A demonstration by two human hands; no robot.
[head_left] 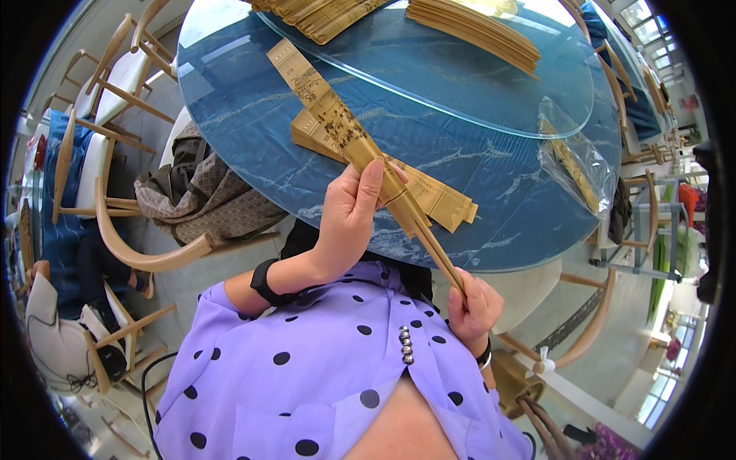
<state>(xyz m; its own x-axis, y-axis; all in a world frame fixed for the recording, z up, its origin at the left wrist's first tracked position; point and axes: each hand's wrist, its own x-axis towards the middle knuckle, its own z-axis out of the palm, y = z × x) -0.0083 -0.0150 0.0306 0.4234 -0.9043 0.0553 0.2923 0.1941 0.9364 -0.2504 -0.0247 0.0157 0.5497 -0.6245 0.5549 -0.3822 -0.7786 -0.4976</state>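
Note:
A long gold paper chopstick sleeve (310, 88) with dark printed patterns slants up and left over the table. My left hand (349, 207) is closed round its lower half, the thumb pressed on top. Thin brown chopsticks (442, 259) run out of the sleeve's lower end. My right hand (475, 308) is closed on their lower ends, close to my body. How far they reach inside the sleeve is hidden. Under the held sleeve, a small pile of flat gold sleeves (446, 205) lies on the blue table (506, 230), partly covered by my left hand.
A raised round glass turntable (460, 92) carries a fanned stack of gold sleeves (475, 34) and another gold bundle (326, 19). At the table's right lies a clear plastic bag (575, 165) with gold pieces inside. A chair (153, 257) holding a brown patterned bag (203, 184) stands left.

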